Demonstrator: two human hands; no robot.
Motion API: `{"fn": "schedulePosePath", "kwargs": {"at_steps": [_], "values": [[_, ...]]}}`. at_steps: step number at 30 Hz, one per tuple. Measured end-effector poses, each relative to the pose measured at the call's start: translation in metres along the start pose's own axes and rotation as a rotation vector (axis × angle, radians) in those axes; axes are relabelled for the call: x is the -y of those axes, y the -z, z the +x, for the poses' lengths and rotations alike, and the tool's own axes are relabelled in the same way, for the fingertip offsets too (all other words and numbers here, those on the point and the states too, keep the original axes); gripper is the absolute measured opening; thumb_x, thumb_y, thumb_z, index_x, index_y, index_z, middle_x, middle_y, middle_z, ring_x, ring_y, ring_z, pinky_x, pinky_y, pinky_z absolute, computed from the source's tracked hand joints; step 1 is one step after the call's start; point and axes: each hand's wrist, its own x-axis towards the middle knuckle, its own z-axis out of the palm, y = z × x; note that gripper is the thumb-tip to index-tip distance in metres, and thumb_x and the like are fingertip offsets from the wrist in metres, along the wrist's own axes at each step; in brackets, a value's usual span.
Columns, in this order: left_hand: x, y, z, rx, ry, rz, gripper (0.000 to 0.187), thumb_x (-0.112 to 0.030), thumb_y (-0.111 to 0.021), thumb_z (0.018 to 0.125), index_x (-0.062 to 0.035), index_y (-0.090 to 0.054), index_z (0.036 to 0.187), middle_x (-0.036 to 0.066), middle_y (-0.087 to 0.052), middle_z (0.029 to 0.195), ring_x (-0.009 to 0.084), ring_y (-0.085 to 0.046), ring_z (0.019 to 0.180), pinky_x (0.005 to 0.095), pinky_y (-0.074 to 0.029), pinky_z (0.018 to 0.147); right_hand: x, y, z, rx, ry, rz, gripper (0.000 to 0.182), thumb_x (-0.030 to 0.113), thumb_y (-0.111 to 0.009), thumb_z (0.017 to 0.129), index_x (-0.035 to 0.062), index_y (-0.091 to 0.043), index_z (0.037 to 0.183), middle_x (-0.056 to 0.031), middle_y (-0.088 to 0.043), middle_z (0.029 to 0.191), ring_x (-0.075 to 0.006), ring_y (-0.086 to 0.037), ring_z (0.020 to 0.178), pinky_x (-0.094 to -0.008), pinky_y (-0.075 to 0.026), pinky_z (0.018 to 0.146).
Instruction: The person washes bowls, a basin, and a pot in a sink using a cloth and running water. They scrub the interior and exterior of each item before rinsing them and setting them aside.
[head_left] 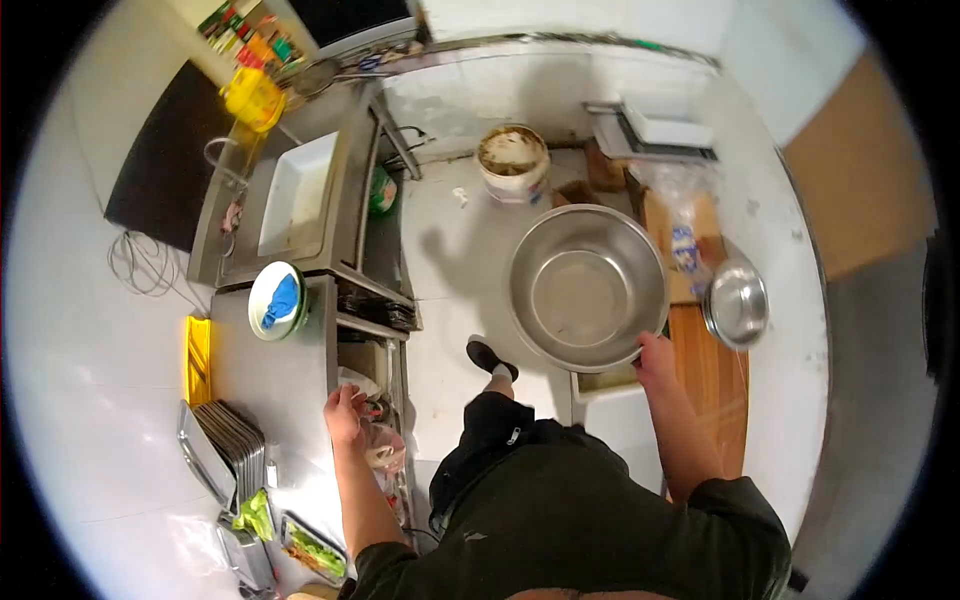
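Right hand (656, 360): fingers clamped on the big steel bowl's rim
Big steel bowl (588, 288): just right of the floor bucket (513, 165), looks empty
Left hand (345, 412): loosely curled by the counter (270, 345) edge, can't tell if gripping

- There was one wide steel basin (588, 240);
- one bucket (515, 188) stood on the floor (430, 250);
- one white tub (300, 195) was visible;
- one yellow jug (253, 98) was visible;
- one blue cloth (281, 300) lay near the bench's (275, 370) far right corner

Yellow jug (254, 99) beside the sink (297, 196)
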Motion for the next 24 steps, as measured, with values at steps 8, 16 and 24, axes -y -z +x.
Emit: {"fn": "schedulePosePath", "kwargs": {"at_steps": [8,16,24], "values": [[-0.036,0.011,0.144,-0.314,0.079,-0.382,0.035,-0.028,-0.054,0.093,-0.0020,-0.047,0.116,0.009,-0.057,0.101,0.0196,-0.059,0.084,0.0307,-0.047,0.070,0.052,-0.313,0.055,0.261,-0.012,-0.218,0.038,0.001,-0.062,0.070,-0.0050,-0.055,0.106,-0.0107,-0.061,0.094,-0.0224,-0.060,0.077,-0.0339,-0.049,0.060],[-0.063,0.023,0.190,-0.663,0.117,-0.364,0.058,-0.029,-0.058,0.091,0.0006,-0.031,0.133,0.012,-0.056,0.107,0.0187,-0.061,0.078,0.0302,-0.048,0.065,0.034,-0.594,0.089,0.654,-0.034,-0.567,0.029,0.003,-0.064,0.072,0.0010,-0.055,0.099,-0.0052,-0.057,0.085,-0.0165,-0.053,0.066,-0.0316,-0.042,0.055],[-0.055,0.012,0.195,-1.031,0.108,-0.128,0.042,-0.024,-0.059,0.090,0.0046,-0.049,0.119,0.011,-0.060,0.100,0.0164,-0.057,0.082,0.0291,-0.046,0.073,-0.087,-0.839,0.033,1.169,-0.402,-0.514,0.020,0.006,-0.063,0.073,-0.0014,-0.061,0.092,-0.0079,-0.062,0.085,-0.0173,-0.057,0.067,-0.0311,-0.045,0.055]]}}
